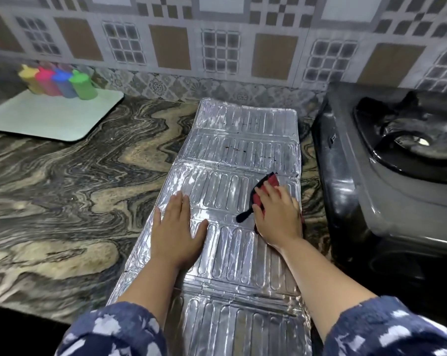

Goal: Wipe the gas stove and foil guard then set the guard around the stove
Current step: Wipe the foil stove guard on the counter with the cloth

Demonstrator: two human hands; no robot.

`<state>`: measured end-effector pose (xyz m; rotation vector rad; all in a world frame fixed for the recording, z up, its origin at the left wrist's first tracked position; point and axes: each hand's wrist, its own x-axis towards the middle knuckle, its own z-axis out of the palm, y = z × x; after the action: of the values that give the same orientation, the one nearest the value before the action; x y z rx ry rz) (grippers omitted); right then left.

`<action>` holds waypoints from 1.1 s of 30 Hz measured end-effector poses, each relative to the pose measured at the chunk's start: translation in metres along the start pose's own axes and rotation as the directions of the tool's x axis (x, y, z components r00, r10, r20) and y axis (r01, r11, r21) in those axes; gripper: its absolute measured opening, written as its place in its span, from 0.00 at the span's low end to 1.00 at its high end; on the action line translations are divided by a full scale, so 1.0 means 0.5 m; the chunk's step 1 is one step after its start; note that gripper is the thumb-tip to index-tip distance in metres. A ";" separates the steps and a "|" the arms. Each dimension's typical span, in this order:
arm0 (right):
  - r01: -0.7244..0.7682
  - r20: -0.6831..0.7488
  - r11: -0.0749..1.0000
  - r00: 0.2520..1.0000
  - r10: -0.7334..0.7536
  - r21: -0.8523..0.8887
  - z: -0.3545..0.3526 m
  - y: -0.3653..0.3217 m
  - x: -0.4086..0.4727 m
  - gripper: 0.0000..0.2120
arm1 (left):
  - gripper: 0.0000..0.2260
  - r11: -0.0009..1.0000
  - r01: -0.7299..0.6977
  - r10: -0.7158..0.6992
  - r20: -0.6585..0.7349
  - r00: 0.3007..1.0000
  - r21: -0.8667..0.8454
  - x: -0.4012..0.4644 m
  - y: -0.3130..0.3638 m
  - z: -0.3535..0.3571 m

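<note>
Guard (230,155) lies flat on table (63,188), left of stove (386,176). Left hand (177,227) open, pinning it; right hand (279,214) presses cloth (268,182). Thin, light, creases easily: lift by panel edges.

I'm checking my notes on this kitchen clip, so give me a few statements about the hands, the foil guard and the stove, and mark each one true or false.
1. The foil guard lies flat on the counter, to the left of the gas stove. True.
2. The right hand presses a red and black cloth onto the guard. True.
3. The left hand holds a spray bottle. False: it rests flat and open on the foil, holding nothing.
4. The guard already stands around the stove. False: it is unfolded beside the stove.
5. Four coloured bottles stand on a pale mat at the far left. True.
</note>
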<state>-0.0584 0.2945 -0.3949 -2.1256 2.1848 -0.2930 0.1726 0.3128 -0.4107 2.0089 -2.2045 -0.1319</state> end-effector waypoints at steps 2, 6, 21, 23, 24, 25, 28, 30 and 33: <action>0.032 0.006 0.999 0.999 -0.032 0.011 -0.006 -0.010 -0.017 0.23 | 0.36 1.000 0.000 0.000 0.009 1.000 0.011 -0.017 -0.003 -0.005; 0.157 -0.034 0.978 0.988 -0.153 0.135 -0.016 -0.031 -0.033 0.22 | 0.36 0.999 0.007 -0.005 0.065 0.998 -0.034 -0.017 -0.007 -0.015; 0.328 0.056 0.944 0.942 -0.330 0.038 0.026 -0.076 0.064 0.26 | 0.39 0.992 0.127 -0.126 -0.034 0.991 0.011 0.021 0.005 0.010; 0.333 0.070 0.942 0.940 -0.334 0.033 0.028 -0.077 0.073 0.26 | 0.39 0.992 0.125 -0.124 -0.033 0.992 0.013 0.020 0.003 0.012; 0.334 0.075 0.942 0.939 -0.335 0.033 0.028 -0.075 0.077 0.26 | 0.39 0.992 0.122 -0.121 -0.032 0.992 0.012 0.018 0.003 0.012; 0.327 0.077 0.944 0.941 -0.328 0.034 0.028 -0.072 0.079 0.26 | 0.39 0.993 0.119 -0.118 -0.033 0.992 0.008 0.016 0.004 0.012; 0.256 0.059 0.966 0.964 -0.258 0.045 0.029 -0.066 0.080 0.25 | 0.38 0.994 0.112 -0.112 -0.035 0.993 -0.008 0.015 0.003 0.010; 0.203 0.032 0.975 0.978 -0.207 0.093 0.028 -0.062 0.074 0.24 | 0.38 0.994 0.106 -0.106 -0.026 0.994 0.002 0.015 0.001 0.008; 0.196 0.024 0.964 0.979 -0.203 0.179 0.022 -0.051 0.064 0.21 | 0.38 0.996 0.091 -0.091 -0.017 0.996 0.016 0.014 -0.001 0.006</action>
<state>-0.0326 0.2614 -0.3983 -2.2314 1.8474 -0.4332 0.1720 0.3056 -0.4133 2.1119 -2.1124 -0.1072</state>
